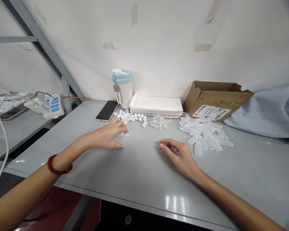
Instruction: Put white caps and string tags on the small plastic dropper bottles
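My left hand (109, 134) rests on the grey table (139, 179) with its fingers curled round a small bunch of clear plastic bottles (122, 138). My right hand (179, 154) lies on the table to the right, fingers loosely bent and apart, holding nothing. A heap of the same clear bottles (204, 134) lies just right of my right hand. Small white caps (130, 116) are scattered beyond my left hand, with a tangle of thin white rings (159, 122) beside them.
At the back against the wall stand a phone (107, 110), a cup with a blue lid (122, 88), a stack of white padded envelopes (156, 105) and an open cardboard box (214, 99). Blue cloth (267, 112) lies at right; a power strip (48, 105) at left.
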{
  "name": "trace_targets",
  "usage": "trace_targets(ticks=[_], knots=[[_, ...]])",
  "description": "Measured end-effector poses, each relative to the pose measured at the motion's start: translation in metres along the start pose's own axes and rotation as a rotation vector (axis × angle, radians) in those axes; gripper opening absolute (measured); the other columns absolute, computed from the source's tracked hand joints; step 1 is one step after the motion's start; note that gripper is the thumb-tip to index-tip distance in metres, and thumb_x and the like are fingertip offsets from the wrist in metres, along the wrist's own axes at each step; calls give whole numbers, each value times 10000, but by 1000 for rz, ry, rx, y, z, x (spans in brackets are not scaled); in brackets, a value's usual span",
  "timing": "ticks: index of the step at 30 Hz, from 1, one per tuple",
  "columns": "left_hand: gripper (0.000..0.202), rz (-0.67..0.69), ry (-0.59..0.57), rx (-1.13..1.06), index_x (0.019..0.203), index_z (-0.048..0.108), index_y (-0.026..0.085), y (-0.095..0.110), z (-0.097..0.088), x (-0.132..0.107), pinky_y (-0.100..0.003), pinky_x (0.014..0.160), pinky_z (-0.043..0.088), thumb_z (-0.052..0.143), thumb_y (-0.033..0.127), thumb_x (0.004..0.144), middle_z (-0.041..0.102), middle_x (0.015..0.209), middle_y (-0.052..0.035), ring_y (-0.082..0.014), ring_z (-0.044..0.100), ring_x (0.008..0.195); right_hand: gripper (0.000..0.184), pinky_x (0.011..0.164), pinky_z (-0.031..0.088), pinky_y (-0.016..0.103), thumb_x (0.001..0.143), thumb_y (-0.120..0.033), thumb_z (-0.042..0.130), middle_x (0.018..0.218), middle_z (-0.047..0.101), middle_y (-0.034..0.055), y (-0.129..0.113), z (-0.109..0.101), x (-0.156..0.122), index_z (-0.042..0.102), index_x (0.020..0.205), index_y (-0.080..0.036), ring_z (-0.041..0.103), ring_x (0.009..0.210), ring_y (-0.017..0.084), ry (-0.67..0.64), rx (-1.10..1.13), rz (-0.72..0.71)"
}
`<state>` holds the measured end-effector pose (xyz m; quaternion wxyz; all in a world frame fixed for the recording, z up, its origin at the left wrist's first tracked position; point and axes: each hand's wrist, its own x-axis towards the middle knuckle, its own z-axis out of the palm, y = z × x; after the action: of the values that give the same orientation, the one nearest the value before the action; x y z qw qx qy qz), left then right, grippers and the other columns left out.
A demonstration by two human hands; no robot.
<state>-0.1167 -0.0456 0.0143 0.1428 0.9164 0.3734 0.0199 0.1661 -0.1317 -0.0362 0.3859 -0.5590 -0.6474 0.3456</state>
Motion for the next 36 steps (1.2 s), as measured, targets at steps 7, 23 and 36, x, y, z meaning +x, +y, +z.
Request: trace_targets(ticks=[7, 23, 36], knots=[[409, 7, 9, 9, 1093, 608, 214, -2, 1, -2, -347, 845, 426, 655, 418, 741, 579, 1013, -67, -270, 469, 1055, 254, 616, 533, 316, 849, -367, 553, 828, 745, 62, 0, 0, 1, 701, 944, -183, 688, 716, 204, 6, 2, -11], [371, 27, 157, -9, 1147, 546, 192, 33, -2, 32, -385, 904, 411, 427, 466, 929, 565, 1122, -91, -264, 447, 1111, 206, 585, 497, 283, 835, -322, 560, 803, 740, 44, -7, -13, 7, 695, 909, -185, 667, 728, 192, 98, -55, -30], [151, 39, 390, 232, 852, 629, 111, 72, 49, 121, -428, 805, 449, 505, 196, 864, 593, 885, -143, -312, 486, 977, 232, 718, 425, 363, 928, -160, 421, 815, 701, 106, 1, -46, 20, 651, 938, -136, 638, 732, 229, 136, -787, -413]])
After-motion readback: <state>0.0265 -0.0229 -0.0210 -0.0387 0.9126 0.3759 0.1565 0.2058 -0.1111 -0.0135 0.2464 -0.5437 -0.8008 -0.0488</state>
